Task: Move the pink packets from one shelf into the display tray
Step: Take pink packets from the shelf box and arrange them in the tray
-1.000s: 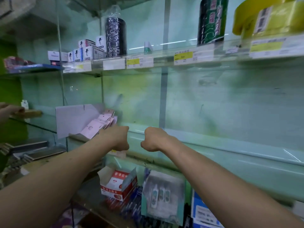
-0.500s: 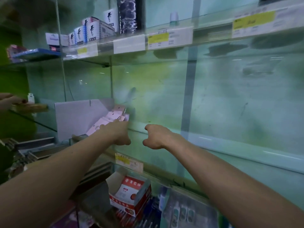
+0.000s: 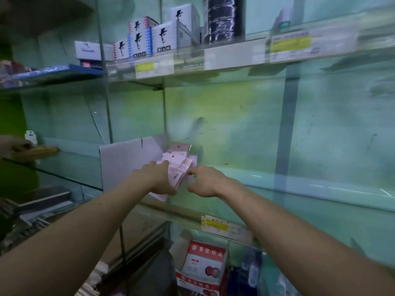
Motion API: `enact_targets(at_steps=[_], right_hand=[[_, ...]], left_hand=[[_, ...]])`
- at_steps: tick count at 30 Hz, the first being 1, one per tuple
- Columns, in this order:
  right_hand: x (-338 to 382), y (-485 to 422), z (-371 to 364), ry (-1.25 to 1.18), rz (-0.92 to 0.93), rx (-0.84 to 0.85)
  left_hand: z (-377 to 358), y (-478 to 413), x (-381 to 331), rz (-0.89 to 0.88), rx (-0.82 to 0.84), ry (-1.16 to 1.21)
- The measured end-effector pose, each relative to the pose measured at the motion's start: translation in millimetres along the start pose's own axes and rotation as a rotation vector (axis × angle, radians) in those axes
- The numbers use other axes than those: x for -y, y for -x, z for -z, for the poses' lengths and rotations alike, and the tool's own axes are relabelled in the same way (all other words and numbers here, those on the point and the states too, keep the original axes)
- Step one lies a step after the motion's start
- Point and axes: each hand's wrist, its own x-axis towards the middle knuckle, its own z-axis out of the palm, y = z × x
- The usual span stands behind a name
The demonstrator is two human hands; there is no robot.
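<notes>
A stack of pink packets point(image 3: 179, 165) leans in a white cardboard display tray point(image 3: 126, 161) with a tall back, standing on the middle glass shelf. My left hand point(image 3: 152, 178) lies over the stack's left side, fingers on top and thumb below, gripping it; one pink corner point(image 3: 159, 195) shows under the hand. My right hand point(image 3: 206, 182) is just to the right, mostly curled, with index finger and thumb apart at the stack's right edge. It holds nothing that I can see.
The upper glass shelf point(image 3: 235, 60) carries white boxes point(image 3: 149, 39) and a black cylinder point(image 3: 224, 18). Below, a red and white box point(image 3: 203, 263) sits under the price label point(image 3: 215, 226). At far left another person's hand point(image 3: 12, 144) holds a brown object point(image 3: 38, 151).
Both my hands moved forward onto the packets. The left fist has taken hold of the stack. The right fist loosened, index finger and thumb now reaching to the stack's edge.
</notes>
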Motion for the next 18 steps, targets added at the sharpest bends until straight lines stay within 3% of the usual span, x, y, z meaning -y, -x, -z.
enact_targets(at_steps=[9, 15, 18], right_hand=[[39.5, -9.2, -11.7, -0.146, -0.099, 0.013], [42.5, -31.1, -23.3, -0.344, -0.296, -0.172], [49.8, -36.3, -26.1, -0.475, -0.325, -0.183]], left_hand=[[-8.9, -17.8, 20.6, -0.203, 0.097, 0.168], [-15.1, -26.4, 38.1, -0.235, 0.121, 0.301], [-15.1, -28.7, 43.1, -0.264, 0.114, 0.425]])
